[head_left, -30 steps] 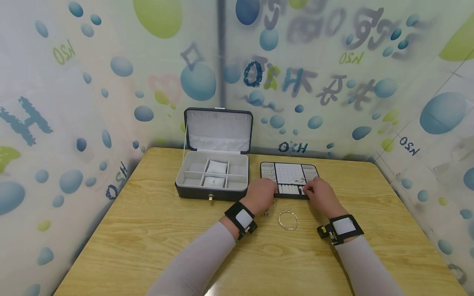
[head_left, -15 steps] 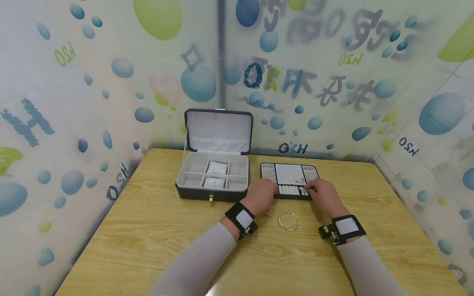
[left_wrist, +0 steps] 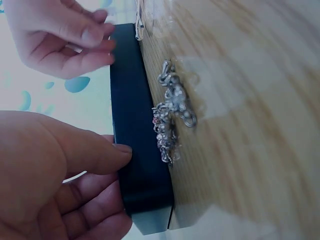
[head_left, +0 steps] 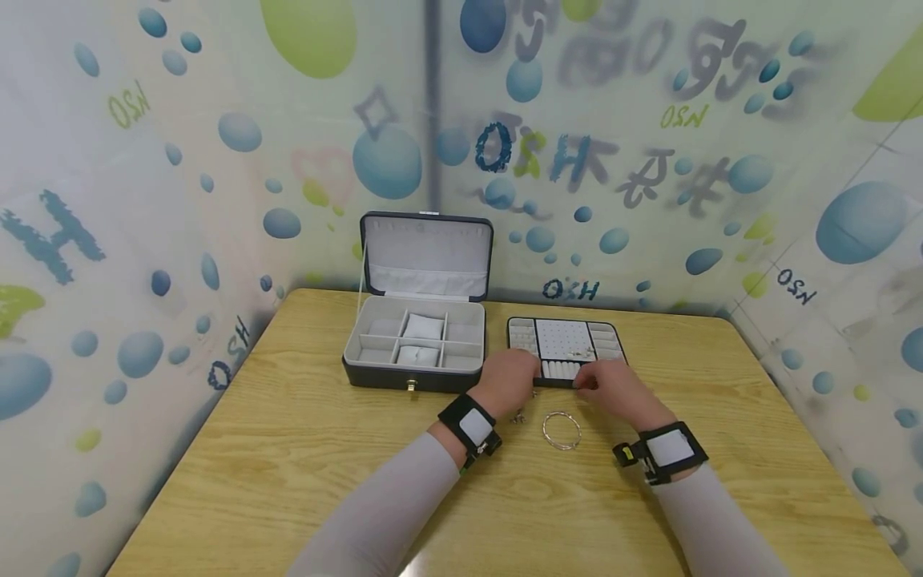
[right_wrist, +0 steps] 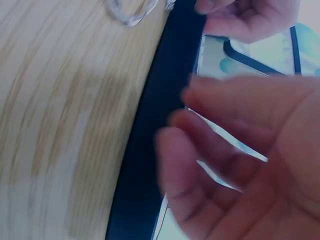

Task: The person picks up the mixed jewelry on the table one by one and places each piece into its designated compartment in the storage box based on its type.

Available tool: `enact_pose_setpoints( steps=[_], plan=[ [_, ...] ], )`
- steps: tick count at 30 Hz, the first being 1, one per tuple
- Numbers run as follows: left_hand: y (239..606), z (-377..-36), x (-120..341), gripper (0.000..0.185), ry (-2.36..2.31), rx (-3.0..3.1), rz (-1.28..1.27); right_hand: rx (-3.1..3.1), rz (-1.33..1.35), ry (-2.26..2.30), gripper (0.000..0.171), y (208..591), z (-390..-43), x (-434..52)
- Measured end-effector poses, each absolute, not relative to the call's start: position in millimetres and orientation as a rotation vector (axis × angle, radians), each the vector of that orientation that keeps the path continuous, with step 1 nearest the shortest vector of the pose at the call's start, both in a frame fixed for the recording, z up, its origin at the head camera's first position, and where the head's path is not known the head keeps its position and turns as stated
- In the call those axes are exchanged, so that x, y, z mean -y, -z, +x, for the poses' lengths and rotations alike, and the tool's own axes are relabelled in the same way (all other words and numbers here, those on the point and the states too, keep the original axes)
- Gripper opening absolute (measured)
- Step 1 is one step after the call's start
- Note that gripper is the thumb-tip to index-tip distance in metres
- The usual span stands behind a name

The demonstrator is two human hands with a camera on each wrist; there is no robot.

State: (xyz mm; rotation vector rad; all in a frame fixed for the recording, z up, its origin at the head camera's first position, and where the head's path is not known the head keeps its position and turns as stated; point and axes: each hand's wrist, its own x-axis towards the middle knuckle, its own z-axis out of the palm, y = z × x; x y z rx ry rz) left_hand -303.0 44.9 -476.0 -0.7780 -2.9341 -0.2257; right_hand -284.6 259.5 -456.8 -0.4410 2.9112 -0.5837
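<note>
On the wooden table [head_left: 288,465], right of the middle, lies a flat black jewellery tray [head_left: 564,349] with pale compartments, a dotted white panel and a row of white ring rolls along its near edge; the left hand [head_left: 510,381] rests at the tray's near left corner, and the left wrist view shows its thumb [left_wrist: 100,152] pressed against the dark side wall while the other fingers curl under the corner, so it grips the tray; the right hand [head_left: 611,389] sits over the near edge toward the right, fingers bent and close to the ring rolls, but the right wrist view is blurred and I cannot tell whether they pinch anything; just in front of the tray, between the two wrists, a thin silver bangle [head_left: 561,429] lies flat on the wood, and a small heap of silver chain jewellery [head_left: 517,415] lies beside the left hand, close against the tray's wall in the left wrist view; well to the left of the tray stands an open jewellery box [head_left: 414,353], its lid upright and its grey interior split into compartments with two white cushions; printed bubble panels wall in the table on three sides
</note>
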Motion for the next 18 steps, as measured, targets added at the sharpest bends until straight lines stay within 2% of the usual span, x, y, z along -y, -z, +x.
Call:
enact_pose_setpoints(
  steps=[5,11,18],
  plan=[
    [475,-303,-44,0.018,0.242,2.93,-0.781,-2.758,-0.511,0.604,0.007,456,-278,-253],
    [477,-303,-43,0.013,0.228,2.921,-0.803,-2.707,-0.508,0.591,0.016,460,-272,-243],
    [479,-304,-43,0.016,0.219,2.91,-0.808,-2.689,-0.548,0.562,0.027,458,-266,-230]
  ],
)
